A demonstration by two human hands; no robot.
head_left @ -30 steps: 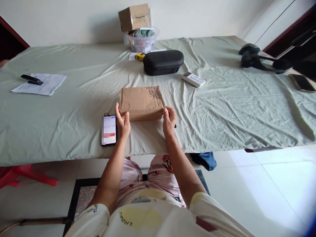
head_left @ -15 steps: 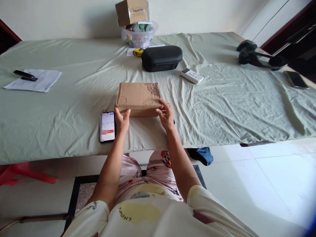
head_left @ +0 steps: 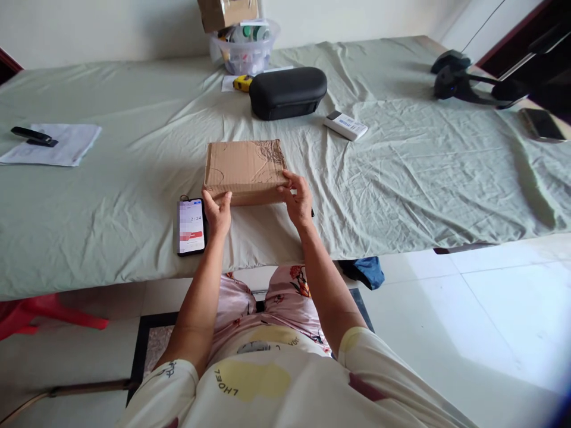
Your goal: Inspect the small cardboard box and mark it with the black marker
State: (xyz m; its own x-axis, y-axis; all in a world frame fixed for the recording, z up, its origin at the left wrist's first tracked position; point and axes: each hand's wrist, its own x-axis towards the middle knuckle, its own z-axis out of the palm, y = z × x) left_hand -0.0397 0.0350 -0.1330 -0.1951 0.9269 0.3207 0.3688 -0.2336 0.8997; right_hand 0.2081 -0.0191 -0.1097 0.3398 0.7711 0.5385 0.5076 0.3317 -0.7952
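A flat brown cardboard box (head_left: 244, 168) lies on the green sheet (head_left: 401, 178) near the front edge of the table. My left hand (head_left: 217, 213) grips its near left corner, thumb on top. My right hand (head_left: 297, 199) holds the near right corner, fingers curled over the edge. A phone (head_left: 191, 226) with a lit screen lies just left of my left hand.
A black zip case (head_left: 288, 92), a white remote (head_left: 345, 125), a yellow tape measure (head_left: 242, 83) and a clear tub (head_left: 243, 53) under another box stand farther back. Papers with a black stapler (head_left: 34, 136) lie at far left. A black headset (head_left: 464, 83) and a phone (head_left: 540, 124) lie at right.
My right hand shifted from the box's right side onto its near right corner. The left hand stayed at the left corner. The view tilted slightly.
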